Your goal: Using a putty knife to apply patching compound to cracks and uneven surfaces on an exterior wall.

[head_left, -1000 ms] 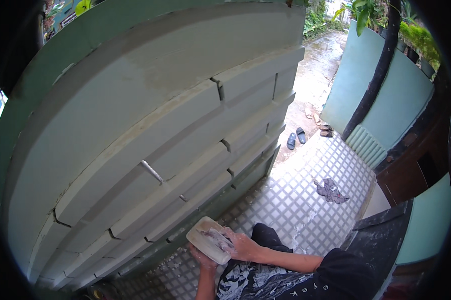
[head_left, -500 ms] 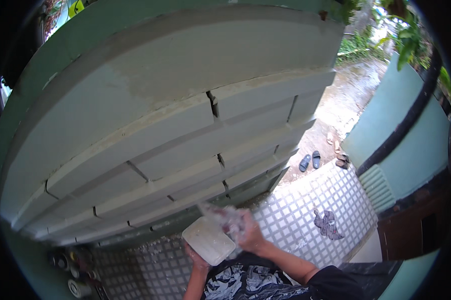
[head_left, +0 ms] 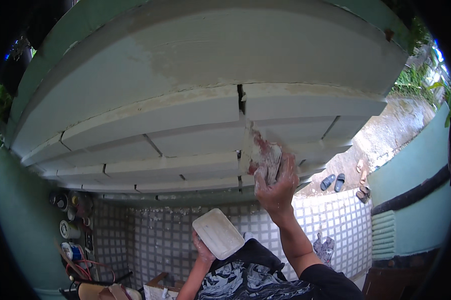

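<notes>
Flat tool (head_left: 266,154), smeared with white paste and showing reddish patches, is up in front of the pale block-patterned wall (head_left: 185,55), just below a dark vertical gap (head_left: 242,100) in its upper band. Cannot tell whether the blade touches the wall; blurry there. Right hand (head_left: 279,186) pinches the tool between thumb and bent fingers, white residue on the skin. Left hand (head_left: 202,246) grips the left edge of a cream rectangular tray (head_left: 218,234), tilted, thin residue inside; fingers underneath hidden. Tray is low, in front of the person's dark printed shirt (head_left: 240,280), well apart from the tool. Below: checkered tile floor (head_left: 160,235), white crumbs along the wall base. Grayish rag (head_left: 327,249) on the tiles, right of the right forearm. Farther right, dark sandals (head_left: 327,182), pale sandals (head_left: 363,176) and brown sandals (head_left: 361,196) near the tile edge, wet-looking path (head_left: 393,130) beyond. Green side wall (head_left: 410,160) at far right, dark pole (head_left: 418,185) slanting across. Left side: white tub (head_left: 69,230) among other containers, red cord (head_left: 88,270) below them.
</notes>
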A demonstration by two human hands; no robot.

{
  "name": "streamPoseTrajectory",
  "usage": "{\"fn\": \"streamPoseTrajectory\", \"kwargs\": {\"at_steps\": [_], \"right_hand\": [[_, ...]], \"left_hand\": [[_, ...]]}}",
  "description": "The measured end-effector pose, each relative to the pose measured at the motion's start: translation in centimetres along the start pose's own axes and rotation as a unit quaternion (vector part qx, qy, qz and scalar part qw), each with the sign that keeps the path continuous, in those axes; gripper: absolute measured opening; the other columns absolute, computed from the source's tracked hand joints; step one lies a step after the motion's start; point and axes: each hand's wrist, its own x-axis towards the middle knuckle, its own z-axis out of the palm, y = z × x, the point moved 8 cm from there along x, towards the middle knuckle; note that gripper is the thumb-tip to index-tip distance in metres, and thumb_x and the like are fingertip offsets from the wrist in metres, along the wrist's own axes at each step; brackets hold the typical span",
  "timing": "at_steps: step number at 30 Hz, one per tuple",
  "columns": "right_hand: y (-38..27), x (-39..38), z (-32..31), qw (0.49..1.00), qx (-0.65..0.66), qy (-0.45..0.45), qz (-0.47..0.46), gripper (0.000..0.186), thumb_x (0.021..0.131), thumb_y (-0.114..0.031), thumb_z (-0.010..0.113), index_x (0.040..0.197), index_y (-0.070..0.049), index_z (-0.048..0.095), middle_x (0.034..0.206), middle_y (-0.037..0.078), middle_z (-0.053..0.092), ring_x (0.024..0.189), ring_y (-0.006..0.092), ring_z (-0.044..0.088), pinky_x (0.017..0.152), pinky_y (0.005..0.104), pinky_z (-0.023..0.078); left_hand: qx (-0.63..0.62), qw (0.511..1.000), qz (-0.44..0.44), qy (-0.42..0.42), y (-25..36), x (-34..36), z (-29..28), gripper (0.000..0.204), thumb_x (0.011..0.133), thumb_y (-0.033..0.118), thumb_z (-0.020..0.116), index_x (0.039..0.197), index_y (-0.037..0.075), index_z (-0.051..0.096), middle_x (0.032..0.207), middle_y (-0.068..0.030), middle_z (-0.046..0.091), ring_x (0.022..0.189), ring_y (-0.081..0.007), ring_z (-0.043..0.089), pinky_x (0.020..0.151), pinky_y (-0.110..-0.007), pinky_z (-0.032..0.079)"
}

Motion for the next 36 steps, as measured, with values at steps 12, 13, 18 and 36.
{"fn": "streamPoseTrajectory", "kwargs": {"at_steps": [12,13,18,36], "right_hand": [[-1.0,1.6,3.0,0.994,-0.087,0.06,-0.036,0.03,0.077,-0.003,0.064,0.1,-0.001,0.044,0.07,0.018,0.057,0.061,0.0382,0.062,0.053,0.0408,0.049],[-1.0,1.8,3.0,0.995,-0.07,0.063,-0.013,0.029,0.078,-0.004,0.064,0.099,-0.002,0.045,0.069,0.017,0.057,0.061,0.0379,0.062,0.053,0.0407,0.048],[-1.1,1.9,3.8,0.99,-0.091,0.099,0.031,0.03,0.078,-0.003,0.065,0.099,-0.001,0.044,0.077,0.017,0.061,0.069,0.0325,0.066,0.061,0.0364,0.051],[-3.5,-3.6,3.9,0.947,-0.257,0.091,-0.168,0.023,0.081,-0.002,0.068,0.1,0.001,0.055,0.094,0.017,0.063,0.076,0.0307,0.068,0.062,0.0361,0.053]], "left_hand": [[0.004,0.999,-0.029,-0.023,3.5,2.4,0.7,0.077,0.083,0.064,0.042,0.141,0.013,0.038,0.137,-0.0119,0.049,0.121,-0.0342,0.051,0.103,-0.05,0.041],[0.005,0.999,-0.035,-0.024,3.9,2.7,0.8,0.078,0.083,0.064,0.043,0.141,0.012,0.038,0.137,-0.0123,0.049,0.121,-0.0341,0.051,0.103,-0.05,0.041],[0.024,0.995,-0.086,-0.033,5.4,4.8,0.7,0.079,0.083,0.065,0.043,0.14,0.011,0.039,0.136,-0.0134,0.049,0.121,-0.0341,0.051,0.102,-0.05,0.041],[0.077,0.982,-0.161,-0.064,8.2,8.4,1.3,0.08,0.083,0.066,0.044,0.139,0.01,0.04,0.134,-0.0136,0.051,0.119,-0.0334,0.052,0.101,-0.049,0.042]]}}
